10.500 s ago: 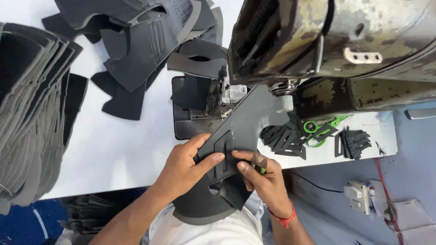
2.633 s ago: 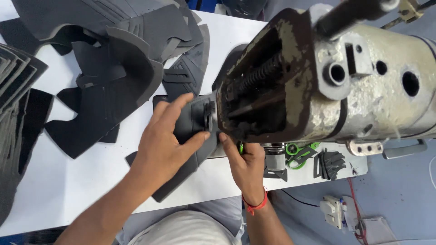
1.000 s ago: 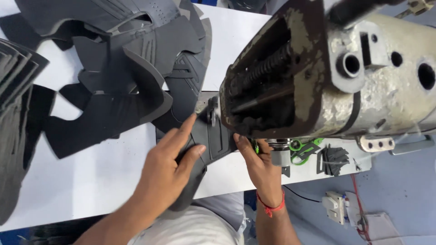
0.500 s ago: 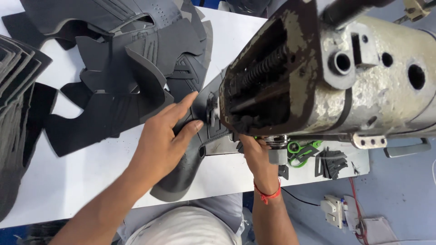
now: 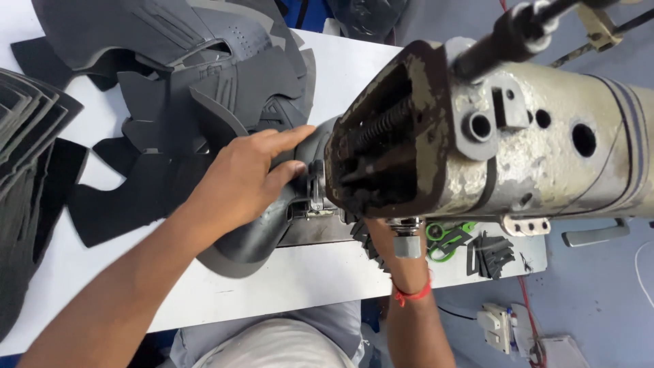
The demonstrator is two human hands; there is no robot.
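Observation:
My left hand lies flat, fingers spread, on a curved dark grey shoe-upper piece that runs under the head of a worn cream sewing machine. The fingertips reach the presser foot area. The piece's lower end curls over the white table's front edge. My right hand is hidden behind the machine head; only its wrist with a red thread band shows below the machine.
A heap of dark grey cut pieces covers the table's far left, with a stack of flat pieces at the left edge. Green-handled snips and small black pieces lie right of the needle. A white power socket sits on the floor.
My left hand has slid further along the grey piece towards the needle, and the piece has turned so its end hangs lower over the table edge. My right hand has gone behind the machine head.

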